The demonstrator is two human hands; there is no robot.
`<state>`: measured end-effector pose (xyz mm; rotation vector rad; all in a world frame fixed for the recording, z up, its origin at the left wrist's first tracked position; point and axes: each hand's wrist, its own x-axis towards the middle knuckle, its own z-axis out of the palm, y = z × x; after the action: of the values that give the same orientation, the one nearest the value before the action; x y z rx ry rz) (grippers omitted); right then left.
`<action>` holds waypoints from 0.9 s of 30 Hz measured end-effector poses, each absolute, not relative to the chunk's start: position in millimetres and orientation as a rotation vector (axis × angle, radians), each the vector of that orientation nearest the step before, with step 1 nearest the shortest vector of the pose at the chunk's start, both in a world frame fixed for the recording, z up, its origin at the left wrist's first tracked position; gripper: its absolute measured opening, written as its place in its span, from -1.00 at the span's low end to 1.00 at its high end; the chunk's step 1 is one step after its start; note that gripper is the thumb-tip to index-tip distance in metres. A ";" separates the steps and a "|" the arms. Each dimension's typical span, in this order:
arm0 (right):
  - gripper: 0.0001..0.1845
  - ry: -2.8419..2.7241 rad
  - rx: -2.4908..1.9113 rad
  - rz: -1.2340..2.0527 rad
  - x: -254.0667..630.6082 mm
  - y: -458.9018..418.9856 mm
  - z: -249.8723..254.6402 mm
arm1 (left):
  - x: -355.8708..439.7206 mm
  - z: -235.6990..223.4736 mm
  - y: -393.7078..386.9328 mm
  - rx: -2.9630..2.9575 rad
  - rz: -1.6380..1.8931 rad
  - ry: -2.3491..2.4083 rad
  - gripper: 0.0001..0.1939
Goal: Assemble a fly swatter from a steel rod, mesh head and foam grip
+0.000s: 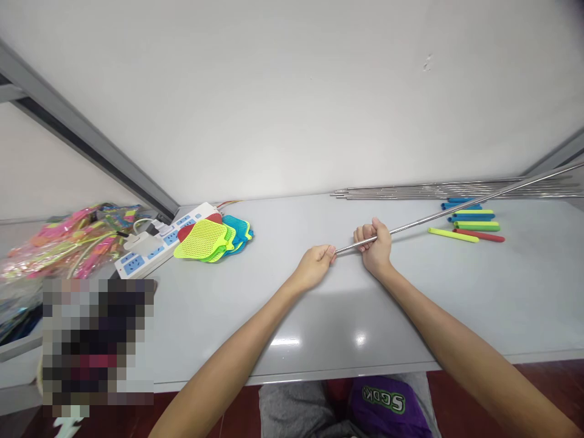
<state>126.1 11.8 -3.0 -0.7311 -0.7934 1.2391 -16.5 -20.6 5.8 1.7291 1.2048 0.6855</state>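
Note:
A long thin metal rod (456,208) slants from the middle of the grey table (274,304) up toward the right wall. My right hand (375,243) is closed in a fist round the rod near its near end. My left hand (314,265) pinches the very tip of the same rod, fingers closed. Both forearms reach in from the bottom of the view. A pile of mesh fly-swatter heads (212,238), yellow-green, blue and red, lies to the left of my hands.
Several more metal rods (456,191) lie along the back wall at right. Coloured handle sleeves (469,224), green, blue and red, lie near them. A white power strip (155,246) and bags of coloured items (68,240) sit at the left.

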 end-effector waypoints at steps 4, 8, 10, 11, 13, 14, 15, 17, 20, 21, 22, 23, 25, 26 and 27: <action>-0.53 -0.784 -0.755 1.236 127.6 15.7 -3.1 | -14.2 5.4 -21.0 1.756 0.704 1.236 -0.60; -0.53 -0.786 -0.811 1.188 130.5 20.3 -5.0 | -11.1 3.6 -21.6 1.788 0.728 1.284 -0.59; -0.53 -0.792 -0.823 1.169 131.8 21.6 -6.1 | -10.2 2.8 -21.7 1.797 0.740 1.293 -0.58; -0.54 -0.791 -0.824 1.163 132.1 22.0 -6.5 | -10.0 2.6 -21.6 1.801 0.748 1.296 -0.58; -0.54 -0.785 -0.822 1.163 132.5 22.3 -6.8 | -10.1 2.5 -21.3 1.813 0.766 1.298 -0.58; -0.54 -0.781 -0.819 1.166 132.5 22.2 -6.6 | -10.3 2.7 -21.1 1.819 0.775 1.297 -0.58; -0.54 -0.779 -0.817 1.173 132.5 22.0 -6.0 | -10.4 2.9 -21.1 1.825 0.782 1.297 -0.58; -0.55 -0.778 -0.816 1.196 132.6 21.5 -4.2 | -10.2 3.2 -21.5 1.834 0.777 1.302 -0.58; -0.55 -0.777 -0.820 1.255 133.3 20.8 -1.1 | -8.9 3.4 -23.8 1.852 0.725 1.320 -0.58; -0.55 -0.777 -0.821 1.276 133.6 20.7 -0.3 | -8.2 3.4 -24.8 1.862 0.707 1.320 -0.58; -0.54 -0.779 -0.821 1.292 133.8 20.6 0.1 | -7.6 3.4 -25.9 1.874 0.695 1.315 -0.58; -0.54 -0.783 -0.819 1.304 133.8 20.5 0.3 | -7.2 3.4 -26.8 1.887 0.688 1.309 -0.58; -0.54 -0.789 -0.810 1.312 133.4 20.1 -0.3 | -6.8 3.3 -28.0 1.908 0.687 1.299 -0.59; -0.54 -0.788 -0.803 1.311 133.0 19.8 -0.8 | -6.9 3.2 -28.3 1.914 0.688 1.299 -0.59; -0.54 -0.785 -0.796 1.312 132.4 19.4 -1.3 | -7.1 3.1 -28.2 1.915 0.690 1.303 -0.59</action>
<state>132.4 19.4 -1.3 -0.7955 -0.7845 1.3117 -7.1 -28.2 3.1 1.9154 1.3028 0.6904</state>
